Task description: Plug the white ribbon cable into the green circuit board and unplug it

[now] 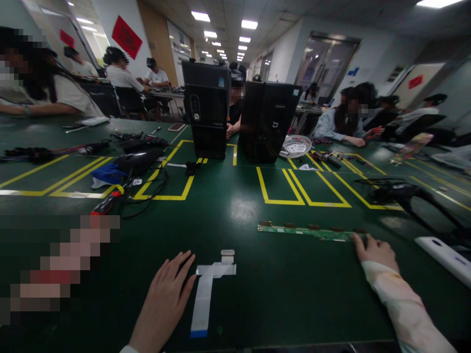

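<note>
My left hand (pixel 167 289) lies flat on the green table, palm down with the fingers stretched out, holding nothing. Just right of its fingertips is a white flat ribbon cable (pixel 202 304), bent into a T shape, with a blue end nearest me and a connector at the far end. A long, narrow green circuit board (pixel 307 232) with several brown tabs along its far edge lies farther right. My right hand (pixel 377 250) grips the right end of this board between thumb and curled fingers; the fingertips are partly hidden.
Two black computer towers (pixel 208 110) stand mid-table. At left lie a red-and-black screwdriver (pixel 106 203) and a dark tool with a blue part (pixel 108 174). A white device (pixel 445 257) and black frame (pixel 415 196) are at right. Yellow tape marks the table; people sit around.
</note>
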`<action>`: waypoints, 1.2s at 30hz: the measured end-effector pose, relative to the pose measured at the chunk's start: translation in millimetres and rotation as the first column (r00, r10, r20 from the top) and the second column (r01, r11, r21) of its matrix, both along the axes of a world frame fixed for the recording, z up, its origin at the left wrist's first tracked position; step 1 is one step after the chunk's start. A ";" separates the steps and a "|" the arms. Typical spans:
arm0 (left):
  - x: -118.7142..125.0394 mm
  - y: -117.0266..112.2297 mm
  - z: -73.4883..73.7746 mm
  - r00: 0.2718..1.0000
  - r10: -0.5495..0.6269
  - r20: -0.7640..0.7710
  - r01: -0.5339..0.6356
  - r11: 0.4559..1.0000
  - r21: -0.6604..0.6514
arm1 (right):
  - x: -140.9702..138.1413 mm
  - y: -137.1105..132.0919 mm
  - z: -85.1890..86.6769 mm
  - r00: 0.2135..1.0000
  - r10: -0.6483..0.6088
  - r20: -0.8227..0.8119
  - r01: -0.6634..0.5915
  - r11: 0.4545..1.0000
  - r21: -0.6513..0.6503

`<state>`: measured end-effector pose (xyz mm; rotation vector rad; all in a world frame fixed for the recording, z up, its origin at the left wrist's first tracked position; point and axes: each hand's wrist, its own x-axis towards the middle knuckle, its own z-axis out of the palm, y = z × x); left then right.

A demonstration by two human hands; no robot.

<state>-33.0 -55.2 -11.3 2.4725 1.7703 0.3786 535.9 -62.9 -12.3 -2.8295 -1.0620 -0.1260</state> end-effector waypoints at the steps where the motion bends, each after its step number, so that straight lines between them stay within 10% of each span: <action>1: 0.3 0.2 -0.1 1.000 -0.003 -0.001 0.003 1.000 0.007 | -11.6 2.5 -2.4 0.999 0.035 0.016 -0.035 0.999 0.004; 7: 1.1 1.3 -0.3 1.000 -0.021 0.010 0.020 0.999 0.034 | -86.5 14.3 -15.0 0.936 0.332 0.119 -0.337 0.941 0.019; 16: 1.9 1.2 0.9 1.000 -0.030 0.011 0.029 0.999 0.045 | -186.6 26.2 -18.6 0.647 0.722 0.245 -0.761 0.631 0.151; 26: 0.6 0.6 0.2 0.999 -0.025 0.022 0.025 0.999 0.029 | -203.2 48.2 -5.8 0.565 0.804 0.186 -0.823 0.536 0.186; 32: 1.9 1.0 0.8 0.999 -0.027 0.020 0.026 0.998 0.049 | -211.9 59.8 9.2 0.229 0.963 0.141 -0.970 0.213 0.119; 36: 1.8 0.7 0.3 0.999 -0.031 0.036 0.029 0.997 0.065 | -220.3 69.9 8.2 0.202 0.977 0.068 -0.974 0.193 0.115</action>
